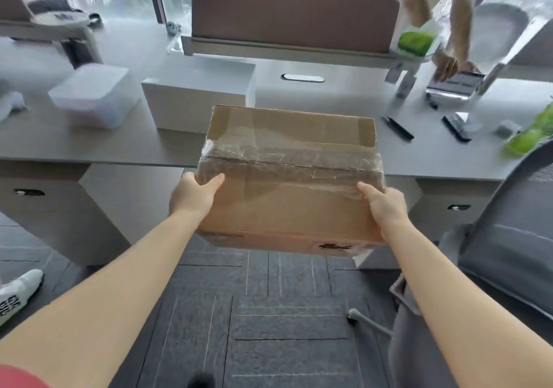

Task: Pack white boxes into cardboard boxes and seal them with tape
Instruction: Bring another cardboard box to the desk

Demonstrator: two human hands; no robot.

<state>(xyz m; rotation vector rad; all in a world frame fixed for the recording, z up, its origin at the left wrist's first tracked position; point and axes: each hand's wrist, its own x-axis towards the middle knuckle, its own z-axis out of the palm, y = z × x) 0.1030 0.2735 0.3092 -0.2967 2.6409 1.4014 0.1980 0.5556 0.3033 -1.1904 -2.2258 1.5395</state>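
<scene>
A person carries a cardboard box (287, 190) in mid-air before the worktop (344, 94), left hand (191, 196) and right hand (386, 205) each clamped on a side. Crinkled clear tape covers its seam; one flap stands open. A smooth white box (194, 97) waits on the worktop, likely next to be packed once the carton is set down.

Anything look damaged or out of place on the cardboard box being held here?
Yes. The cardboard box, held by the left hand and right hand, has wrinkled, messy clear tape across its seam, one flap sticking up, and a dark scuff near its lower right edge.
</scene>
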